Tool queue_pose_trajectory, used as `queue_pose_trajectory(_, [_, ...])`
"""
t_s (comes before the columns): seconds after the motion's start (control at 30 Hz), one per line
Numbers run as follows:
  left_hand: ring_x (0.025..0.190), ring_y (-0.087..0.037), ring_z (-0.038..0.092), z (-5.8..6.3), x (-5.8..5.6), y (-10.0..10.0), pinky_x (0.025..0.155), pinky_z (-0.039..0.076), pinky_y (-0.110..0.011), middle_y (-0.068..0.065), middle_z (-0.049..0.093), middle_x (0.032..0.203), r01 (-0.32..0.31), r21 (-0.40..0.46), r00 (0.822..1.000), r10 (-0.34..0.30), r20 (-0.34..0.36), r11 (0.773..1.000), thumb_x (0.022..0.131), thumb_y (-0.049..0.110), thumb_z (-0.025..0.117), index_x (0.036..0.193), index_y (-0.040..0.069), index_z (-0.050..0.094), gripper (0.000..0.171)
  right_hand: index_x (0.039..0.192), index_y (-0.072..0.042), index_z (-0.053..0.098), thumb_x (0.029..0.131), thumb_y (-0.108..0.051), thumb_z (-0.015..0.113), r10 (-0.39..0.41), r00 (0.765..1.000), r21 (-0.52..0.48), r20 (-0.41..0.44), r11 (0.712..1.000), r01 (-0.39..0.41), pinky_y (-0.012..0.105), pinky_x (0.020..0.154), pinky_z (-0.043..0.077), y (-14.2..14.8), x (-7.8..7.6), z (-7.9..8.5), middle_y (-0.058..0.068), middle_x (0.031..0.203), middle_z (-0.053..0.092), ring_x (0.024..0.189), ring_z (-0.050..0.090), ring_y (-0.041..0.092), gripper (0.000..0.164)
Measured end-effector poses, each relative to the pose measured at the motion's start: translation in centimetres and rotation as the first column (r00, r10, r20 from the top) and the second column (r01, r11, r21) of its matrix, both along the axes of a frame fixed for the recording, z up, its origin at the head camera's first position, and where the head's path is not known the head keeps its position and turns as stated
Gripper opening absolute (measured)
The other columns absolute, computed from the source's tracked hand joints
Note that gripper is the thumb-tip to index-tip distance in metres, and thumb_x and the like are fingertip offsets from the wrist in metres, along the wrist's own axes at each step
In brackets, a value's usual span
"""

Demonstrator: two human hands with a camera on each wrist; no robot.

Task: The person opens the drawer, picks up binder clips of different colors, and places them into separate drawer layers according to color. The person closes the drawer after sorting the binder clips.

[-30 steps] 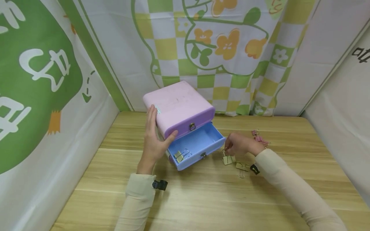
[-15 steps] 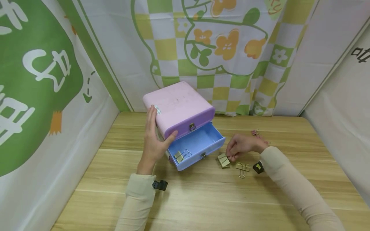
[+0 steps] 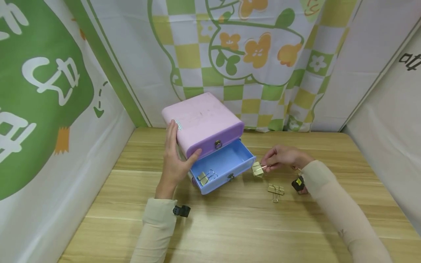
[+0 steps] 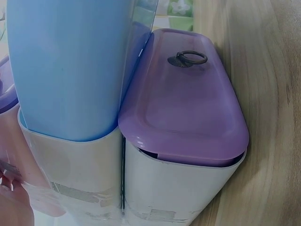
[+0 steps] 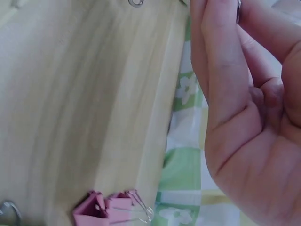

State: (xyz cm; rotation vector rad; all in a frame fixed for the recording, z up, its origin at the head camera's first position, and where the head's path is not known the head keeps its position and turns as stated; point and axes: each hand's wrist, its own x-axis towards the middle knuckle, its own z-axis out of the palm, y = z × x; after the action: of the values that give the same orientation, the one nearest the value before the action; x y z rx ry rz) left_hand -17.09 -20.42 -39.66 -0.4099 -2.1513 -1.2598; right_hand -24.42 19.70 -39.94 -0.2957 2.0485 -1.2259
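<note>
Beyond the table's (image 3: 230,226) left edge, shows a green hanging cloth (image 3: 49,87) with white characters. At the left cuff, wears a black device (image 3: 182,210). Lays the left hand (image 3: 174,168) along the left side of a pink drawer box (image 3: 204,117), fingers nearly straight, thumb spread wide onto the purple upper front. Has the box set at an angle near the table's back edge, left of its middle.

Beneath the top tier, shows a blue drawer (image 3: 227,157) pulled out, with a gold binder clip (image 3: 203,178) lying by its front left corner. In the left wrist view, shows a purple lower drawer (image 4: 183,103) below, with a ring pull (image 4: 195,57), nearly flush in its white casing.

Just beside the blue drawer's front right corner, pinches a second gold clip (image 3: 258,170) by its wire handle, right hand's (image 3: 284,156) fingertips narrowed on the wire. Cannot tell about contact between clip and table.

Nearer the table's front edge, has a third gold clip (image 3: 275,190) on the wood. Farther right, wears another black device (image 3: 298,183) at the right cuff. In the right wrist view, shows pink clips (image 5: 91,216) toward the table's back edge, partly cut off below.
</note>
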Motion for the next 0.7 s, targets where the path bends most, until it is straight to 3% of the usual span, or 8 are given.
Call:
queue_pose_trajectory(0.13, [0.167,-0.019,0.01,-0.1,0.0,0.0,0.136,0.019,-0.055,0.008,0.013,0.179,-0.006,-0.001,1.0,0.006,0.001,1.0,0.086,0.048,0.083,0.171,0.023,0.02,0.108,0.127,0.014,0.067,0.103,-0.006,0.064,-0.047,0.999,-0.01,-0.004,0.999,0.047,0.03,0.091,0.066,0.3,-0.8,1.0,0.007,0.099,0.081,0.087,0.077,0.011,0.031])
queue_pose_trajectory(0.23, [0.167,-0.019,0.011,-0.1,-0.1,-0.1,0.136,0.019,-0.055,0.009,0.012,0.179,-0.013,-0.003,1.0,0.013,0.005,1.0,0.086,0.049,0.082,0.17,0.024,0.02,0.108,0.13,0.015,0.065,0.104,-0.006,0.063,-0.061,0.997,-0.012,-0.056,0.998,0.06,0.028,0.091,0.066,0.5,-1.3,2.0,0.008,0.102,0.081,0.089,0.078,0.011,0.033])
queue_pose_trajectory(0.43, [0.167,-0.02,0.01,-0.2,-0.1,-0.1,0.136,0.019,-0.056,0.009,0.012,0.179,-0.013,-0.001,1.0,0.013,0.005,1.0,0.086,0.05,0.082,0.17,0.024,0.02,0.108,0.131,0.016,0.064,0.104,-0.005,0.063,-0.106,0.987,-0.03,-0.119,0.994,0.103,0.027,0.091,0.065,0.5,-1.9,5.2,0.009,0.106,0.081,0.091,0.079,0.012,0.034])
queue_pose_trajectory(0.7, [0.167,-0.018,0.009,-0.2,0.0,0.0,0.135,0.018,-0.057,0.011,0.011,0.179,-0.011,-0.004,1.0,0.011,0.015,1.0,0.087,0.049,0.082,0.171,0.025,0.018,0.108,0.128,0.008,0.069,0.103,-0.014,0.068,-0.052,0.98,-0.022,-0.192,0.999,0.049,0.03,0.094,0.065,-0.7,-1.8,9.5,0.008,0.107,0.081,0.094,0.079,0.014,0.033])
